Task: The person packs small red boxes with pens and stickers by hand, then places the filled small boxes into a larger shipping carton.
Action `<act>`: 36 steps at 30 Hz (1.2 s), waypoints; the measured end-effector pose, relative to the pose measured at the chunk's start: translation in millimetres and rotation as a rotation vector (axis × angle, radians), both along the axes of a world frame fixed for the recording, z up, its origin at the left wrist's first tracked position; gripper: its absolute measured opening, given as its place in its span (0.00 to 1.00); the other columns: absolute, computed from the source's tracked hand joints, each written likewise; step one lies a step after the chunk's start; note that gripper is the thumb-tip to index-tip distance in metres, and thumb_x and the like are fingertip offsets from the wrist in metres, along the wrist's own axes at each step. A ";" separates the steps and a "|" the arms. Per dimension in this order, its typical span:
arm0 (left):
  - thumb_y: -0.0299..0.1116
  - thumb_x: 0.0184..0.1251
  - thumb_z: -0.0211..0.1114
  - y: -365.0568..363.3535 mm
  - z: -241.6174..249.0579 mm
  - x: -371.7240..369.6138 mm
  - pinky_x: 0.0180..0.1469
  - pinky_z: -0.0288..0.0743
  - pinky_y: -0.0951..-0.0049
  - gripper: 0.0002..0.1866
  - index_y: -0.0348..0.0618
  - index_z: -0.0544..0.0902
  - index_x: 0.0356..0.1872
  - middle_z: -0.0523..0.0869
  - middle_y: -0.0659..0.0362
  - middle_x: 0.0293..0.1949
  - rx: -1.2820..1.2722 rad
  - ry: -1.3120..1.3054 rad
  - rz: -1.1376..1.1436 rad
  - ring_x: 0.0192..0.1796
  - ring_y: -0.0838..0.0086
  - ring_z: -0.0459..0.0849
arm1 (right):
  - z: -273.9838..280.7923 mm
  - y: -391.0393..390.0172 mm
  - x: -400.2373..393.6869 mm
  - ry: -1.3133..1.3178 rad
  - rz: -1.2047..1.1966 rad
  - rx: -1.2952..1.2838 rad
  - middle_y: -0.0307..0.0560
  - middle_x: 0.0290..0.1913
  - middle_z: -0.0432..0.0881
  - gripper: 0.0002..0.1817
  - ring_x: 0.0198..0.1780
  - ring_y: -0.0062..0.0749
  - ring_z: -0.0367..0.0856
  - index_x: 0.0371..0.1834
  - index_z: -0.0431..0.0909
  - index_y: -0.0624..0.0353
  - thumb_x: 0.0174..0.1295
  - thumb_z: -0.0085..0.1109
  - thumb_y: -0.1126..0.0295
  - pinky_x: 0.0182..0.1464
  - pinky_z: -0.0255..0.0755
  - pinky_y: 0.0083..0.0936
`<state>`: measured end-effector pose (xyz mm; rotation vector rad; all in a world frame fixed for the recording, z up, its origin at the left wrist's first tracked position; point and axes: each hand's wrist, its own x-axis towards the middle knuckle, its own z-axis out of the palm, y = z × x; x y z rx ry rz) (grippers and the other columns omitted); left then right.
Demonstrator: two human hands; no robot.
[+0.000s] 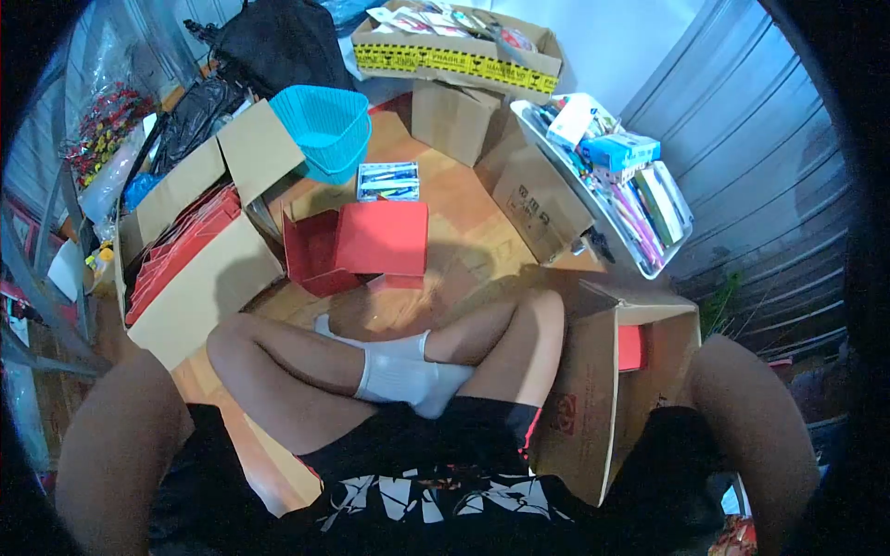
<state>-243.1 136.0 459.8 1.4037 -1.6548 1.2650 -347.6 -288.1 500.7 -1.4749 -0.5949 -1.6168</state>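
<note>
Neither of my hands shows. Only my bent left arm (120, 445) and right arm (756, 426) are seen at the lower sides, elbows forward. In front of my crossed legs (287, 366) and white socks (408, 371), a red box (382, 238) lies on the wooden floor with its flap folded out. Just behind it is a small box of blue-and-white pens or tubes (388, 182). Stacked turquoise plastic baskets (324, 130) stand farther back. On the left, an open carton (199, 287) holds several flat red boxes (181, 255).
To my right, an open carton (579, 417) has a red item (629, 347) inside. A white tray (681, 236) of stationery rests on a carton (533, 199). At the back, a box with yellow fragile tape (454, 65) sits on another carton (450, 116), near a black bag (278, 46).
</note>
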 end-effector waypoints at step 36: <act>0.39 0.51 0.65 -122.1 -300.1 128.9 0.41 0.75 0.67 0.29 0.46 0.67 0.55 0.72 0.44 0.51 0.365 1.315 0.503 0.49 0.59 0.77 | -327.2 89.5 165.4 1.109 0.067 0.358 0.51 0.57 0.67 0.25 0.60 0.34 0.63 0.58 0.62 0.63 0.58 0.53 0.66 0.59 0.57 0.27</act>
